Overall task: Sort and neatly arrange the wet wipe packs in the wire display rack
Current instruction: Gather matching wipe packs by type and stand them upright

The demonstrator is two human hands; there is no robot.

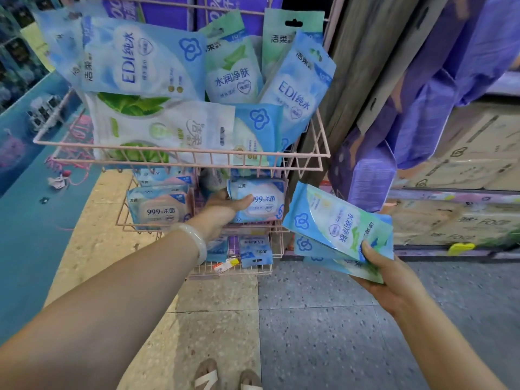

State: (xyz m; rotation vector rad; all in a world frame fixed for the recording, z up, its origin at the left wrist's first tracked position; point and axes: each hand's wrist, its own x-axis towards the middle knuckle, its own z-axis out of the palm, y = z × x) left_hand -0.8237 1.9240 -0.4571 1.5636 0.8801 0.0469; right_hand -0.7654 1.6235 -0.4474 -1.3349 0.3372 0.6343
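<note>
A pink wire display rack [185, 157] has stacked baskets. Its top basket holds several blue, green and white wet wipe packs [140, 60] lying and leaning at odd angles. In the middle basket my left hand [222, 209] grips a blue "99.9%" pack [261, 199], thumb on its front. A matching pack [159, 209] sits to its left. My right hand [385, 274] holds a fanned stack of blue-green packs [334, 220] to the right of the rack. The lowest basket holds small blue packs [254, 250].
A wooden post [357, 66] and purple boxed goods [374, 175] stand right of the rack, with cardboard cartons [464, 153] behind. A blue display platform [36, 206] lies on the left. My sandalled feet [225, 375] stand on the tiled floor below.
</note>
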